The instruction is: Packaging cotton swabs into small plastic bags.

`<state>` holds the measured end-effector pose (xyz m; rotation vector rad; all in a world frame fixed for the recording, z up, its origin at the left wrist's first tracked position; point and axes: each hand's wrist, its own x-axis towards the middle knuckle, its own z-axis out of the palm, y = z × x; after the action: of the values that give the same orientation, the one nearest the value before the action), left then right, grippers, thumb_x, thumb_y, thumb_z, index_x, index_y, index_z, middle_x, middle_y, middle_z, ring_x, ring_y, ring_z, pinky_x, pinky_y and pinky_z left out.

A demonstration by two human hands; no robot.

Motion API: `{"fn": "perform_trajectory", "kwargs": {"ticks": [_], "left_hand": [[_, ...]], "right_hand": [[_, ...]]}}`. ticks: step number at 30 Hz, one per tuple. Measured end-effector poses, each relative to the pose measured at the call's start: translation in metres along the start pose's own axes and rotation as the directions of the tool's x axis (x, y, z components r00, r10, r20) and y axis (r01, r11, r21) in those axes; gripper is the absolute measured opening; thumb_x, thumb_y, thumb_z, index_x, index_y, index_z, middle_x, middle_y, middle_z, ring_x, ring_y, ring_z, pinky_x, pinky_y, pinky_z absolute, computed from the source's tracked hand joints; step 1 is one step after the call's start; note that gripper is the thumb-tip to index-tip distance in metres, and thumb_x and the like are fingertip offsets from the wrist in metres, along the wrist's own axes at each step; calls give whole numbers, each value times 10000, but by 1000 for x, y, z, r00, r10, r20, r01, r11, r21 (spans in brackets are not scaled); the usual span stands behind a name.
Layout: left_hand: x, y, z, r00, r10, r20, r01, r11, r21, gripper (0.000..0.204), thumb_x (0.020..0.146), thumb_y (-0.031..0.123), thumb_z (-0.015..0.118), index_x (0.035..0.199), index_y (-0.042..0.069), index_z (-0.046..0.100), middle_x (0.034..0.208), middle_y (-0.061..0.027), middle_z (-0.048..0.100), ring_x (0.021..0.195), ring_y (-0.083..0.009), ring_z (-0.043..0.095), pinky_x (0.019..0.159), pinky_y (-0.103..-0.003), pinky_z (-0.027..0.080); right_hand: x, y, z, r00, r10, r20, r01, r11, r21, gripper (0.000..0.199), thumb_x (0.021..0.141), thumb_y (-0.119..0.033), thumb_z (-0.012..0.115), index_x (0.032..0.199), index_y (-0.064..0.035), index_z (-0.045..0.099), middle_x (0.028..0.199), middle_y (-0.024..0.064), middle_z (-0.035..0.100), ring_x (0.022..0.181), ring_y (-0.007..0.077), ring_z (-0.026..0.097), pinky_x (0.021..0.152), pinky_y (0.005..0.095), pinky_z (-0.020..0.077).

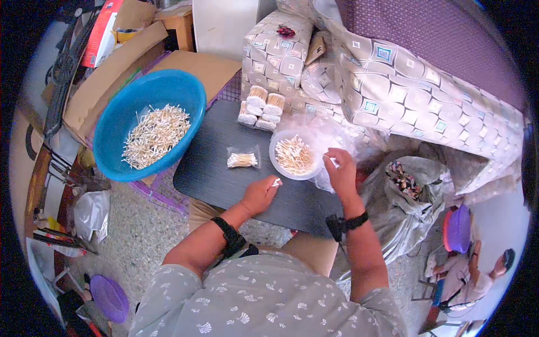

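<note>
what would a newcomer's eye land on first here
Probably the big blue tub at the left, beside the dark table, with a heap of cotton swabs inside. Next might come the round white bowl of swabs on the table, near the right hand, and the bundled swabs stacked at the table's far edge by the patterned sofa.

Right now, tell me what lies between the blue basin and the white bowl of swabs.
Head view: a clear bag of swabs lies between them on the dark tabletop.
</note>
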<state>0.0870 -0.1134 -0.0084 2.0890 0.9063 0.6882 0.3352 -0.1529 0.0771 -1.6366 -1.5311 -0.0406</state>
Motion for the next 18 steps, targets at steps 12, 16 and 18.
{"fn": "perform_trajectory", "kwargs": {"ticks": [12,16,18], "left_hand": [[11,26,-12,940,-247,236,313,347,-884,250,942,222,560,1132,66,606,670,76,475,510,-22,357,436,-193,277],[13,28,-11,931,-261,256,347,409,-844,250,936,220,564,1123,61,613,700,69,503,510,-23,364,441,-187,291],[14,29,-11,938,-245,247,343,530,-776,242,922,230,584,1085,59,635,687,78,508,506,-21,360,446,-183,293]], "right_hand": [[-97,-41,57,821,452,349,-556,494,669,153,896,-180,623,921,-31,647,794,-13,610,688,71,554,625,230,454],[-106,-37,69,858,383,342,-513,651,559,159,897,-171,613,957,-26,642,812,35,632,720,117,577,653,272,465],[-109,-36,72,891,337,303,-452,719,528,165,896,-165,608,977,-25,641,814,60,635,728,147,587,666,294,470]]}}
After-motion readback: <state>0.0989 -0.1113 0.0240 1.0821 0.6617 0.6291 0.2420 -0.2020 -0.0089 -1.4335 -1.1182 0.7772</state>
